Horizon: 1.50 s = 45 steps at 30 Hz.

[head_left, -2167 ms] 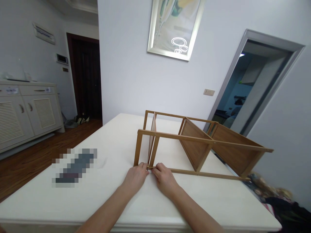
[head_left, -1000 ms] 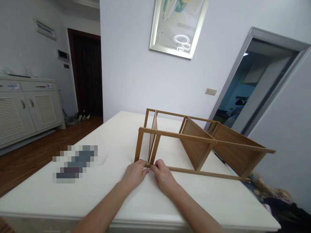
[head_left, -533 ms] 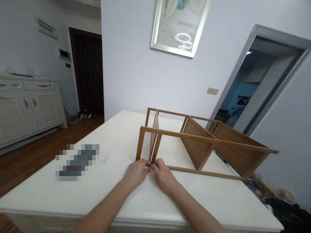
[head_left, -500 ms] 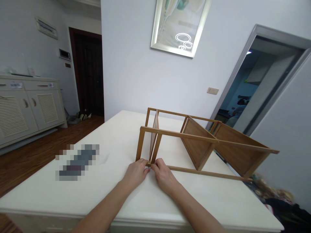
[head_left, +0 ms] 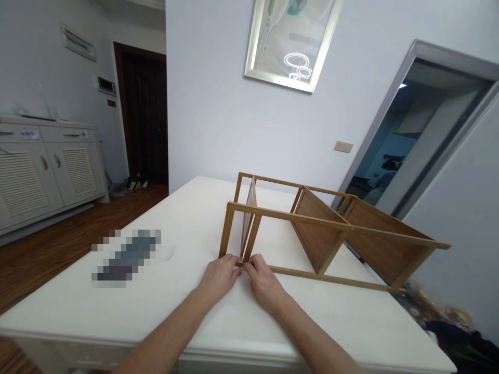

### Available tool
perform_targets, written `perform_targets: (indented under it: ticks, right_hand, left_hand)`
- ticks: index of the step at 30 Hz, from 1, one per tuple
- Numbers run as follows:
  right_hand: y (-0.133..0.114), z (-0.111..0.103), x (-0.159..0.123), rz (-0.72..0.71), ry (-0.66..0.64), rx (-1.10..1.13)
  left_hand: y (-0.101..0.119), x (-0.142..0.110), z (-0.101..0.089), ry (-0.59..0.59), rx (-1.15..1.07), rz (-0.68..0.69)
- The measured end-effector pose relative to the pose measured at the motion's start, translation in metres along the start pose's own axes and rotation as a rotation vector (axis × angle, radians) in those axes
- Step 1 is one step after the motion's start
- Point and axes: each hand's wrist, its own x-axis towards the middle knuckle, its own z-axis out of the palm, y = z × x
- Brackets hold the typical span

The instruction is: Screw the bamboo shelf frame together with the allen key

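Observation:
A wooden shelf rack (head_left: 323, 234) lies on its side on the white table (head_left: 187, 228). My left hand (head_left: 219, 275) and my right hand (head_left: 262, 278) meet at the rack's near bottom rail, at the joint where the first upright panel stands. The fingertips of both hands pinch at that joint. Whether a small part sits between them is hidden by the fingers.
A blurred dark object (head_left: 127, 257) lies on the table to the left of my hands. A white sideboard (head_left: 42, 171) stands at the left wall, with a dark door (head_left: 142, 124) behind it. An open doorway (head_left: 409, 150) is at the right, and clutter (head_left: 440, 317) lies beside the table's right edge.
Both hands stay at the same joint of the rack, with only slight finger shifts. The view has drifted a little to the left and down.

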Motion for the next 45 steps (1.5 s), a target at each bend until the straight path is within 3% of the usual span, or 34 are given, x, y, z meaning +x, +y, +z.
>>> perform_targets:
  ticks: [15,23,35,45]
  right_hand:
    - [0.012,0.011,0.007,-0.033,0.136,0.241]
    - [0.011,0.011,0.010,0.022,0.197,0.262]
    - [0.013,0.008,0.015,-0.058,0.171,0.128]
    - [0.007,-0.010,0.013,-0.266,0.081,-0.168]
  left_hand:
    - [0.005,-0.002,-0.002,-0.011,0.059,0.040]
    - [0.007,-0.002,-0.003,-0.024,0.095,0.057]
    - [0.007,-0.001,-0.002,-0.014,0.131,0.074]
    - [0.009,-0.002,-0.003,-0.010,0.163,0.091]
